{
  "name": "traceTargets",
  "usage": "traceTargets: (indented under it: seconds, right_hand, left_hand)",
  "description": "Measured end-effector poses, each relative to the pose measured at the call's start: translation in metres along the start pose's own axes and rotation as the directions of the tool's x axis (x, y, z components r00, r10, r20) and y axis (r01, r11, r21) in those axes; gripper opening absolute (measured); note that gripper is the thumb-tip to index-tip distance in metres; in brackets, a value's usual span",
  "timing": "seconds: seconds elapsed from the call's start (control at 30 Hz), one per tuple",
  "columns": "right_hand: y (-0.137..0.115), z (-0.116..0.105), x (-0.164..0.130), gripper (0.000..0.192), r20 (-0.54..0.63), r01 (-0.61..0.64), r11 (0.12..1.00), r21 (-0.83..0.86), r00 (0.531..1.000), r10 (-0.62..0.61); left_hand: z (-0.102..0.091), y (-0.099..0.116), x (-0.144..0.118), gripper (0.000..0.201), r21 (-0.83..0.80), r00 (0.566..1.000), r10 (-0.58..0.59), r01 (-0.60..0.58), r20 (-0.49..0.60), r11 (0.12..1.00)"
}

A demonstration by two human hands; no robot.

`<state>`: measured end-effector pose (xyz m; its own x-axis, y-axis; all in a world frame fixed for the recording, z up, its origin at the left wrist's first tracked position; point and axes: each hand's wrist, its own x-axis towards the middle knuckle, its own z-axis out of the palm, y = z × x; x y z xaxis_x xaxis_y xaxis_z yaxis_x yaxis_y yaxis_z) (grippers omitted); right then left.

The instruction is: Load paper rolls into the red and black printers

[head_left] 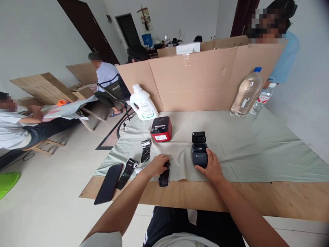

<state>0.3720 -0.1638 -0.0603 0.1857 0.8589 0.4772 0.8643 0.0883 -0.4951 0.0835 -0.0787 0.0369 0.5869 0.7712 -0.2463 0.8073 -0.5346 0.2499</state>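
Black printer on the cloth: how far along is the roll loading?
Done: the black printer has its lid up, and two black-wrapped rolls lie apart by the phone. In hand: the left hand has a grip on another wrapped roll at the cloth's edge; the right hand steadies the printer. Left: that roll remains wrapped and outside the printer; the red printer sits untouched.
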Motion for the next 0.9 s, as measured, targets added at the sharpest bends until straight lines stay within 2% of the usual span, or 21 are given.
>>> traceTargets:
  seconds: [0.1,0.2,0.3,0.33,0.4,0.47,0.53,0.6,0.7,0.8,0.9]
  right_hand:
    - [-0.001,0.0,0.0,0.098,-0.007,-0.003,1.0,0.022,1.0,0.003]
    - [-0.004,0.0,0.0,0.096,-0.027,-0.001,1.0,0.026,1.0,0.002]
    - [-0.007,-0.004,0.002,0.087,-0.062,0.032,0.999,0.023,0.998,-0.031]
    - [-0.007,-0.006,0.003,0.084,-0.074,0.057,0.998,0.032,0.996,-0.054]
    - [-0.008,-0.011,0.004,0.082,-0.109,0.1,0.993,0.063,0.99,-0.093]
    - [-0.009,-0.016,0.005,0.084,-0.148,0.116,0.989,0.092,0.984,-0.102]
    - [-0.009,-0.018,0.006,0.079,-0.163,0.115,0.988,0.101,0.982,-0.098]
    - [-0.009,-0.019,0.008,0.064,-0.143,0.122,0.987,0.102,0.984,-0.106]
    - [-0.009,-0.017,0.009,0.048,-0.112,0.123,0.985,0.119,0.988,-0.109]
    - [-0.009,-0.016,0.009,0.045,-0.1,0.103,0.985,0.141,0.991,-0.089]
    - [-0.01,-0.016,0.008,0.046,-0.092,0.102,0.985,0.137,0.992,-0.09]
  left_hand:
    - [-0.006,0.013,0.008,0.033,-0.218,0.997,0.063,-0.051,0.046,0.975]
    - [-0.026,0.039,0.021,0.035,-0.547,0.97,0.237,-0.166,0.061,0.821]
    - [-0.04,0.075,0.051,0.037,-0.66,0.936,0.351,-0.272,-0.014,0.7]
    - [-0.041,0.087,0.064,0.037,-0.65,0.932,0.359,-0.299,-0.043,0.698]
    - [-0.039,0.109,0.09,0.034,-0.547,0.942,0.327,-0.31,-0.07,0.777]
    - [-0.033,0.124,0.11,0.031,-0.37,0.965,0.248,-0.262,-0.084,0.892]
    - [-0.025,0.133,0.122,0.027,-0.195,0.979,0.175,-0.193,-0.103,0.962]
    - [-0.017,0.137,0.126,0.024,-0.081,0.983,0.139,-0.149,-0.122,0.985]
    - [-0.005,0.137,0.127,0.023,-0.009,0.982,0.112,-0.115,-0.153,0.993]
    - [0.006,0.133,0.128,0.023,-0.023,0.974,0.091,-0.098,-0.209,0.995]
    - [0.015,0.13,0.13,0.013,-0.053,0.944,0.087,-0.109,-0.318,0.993]
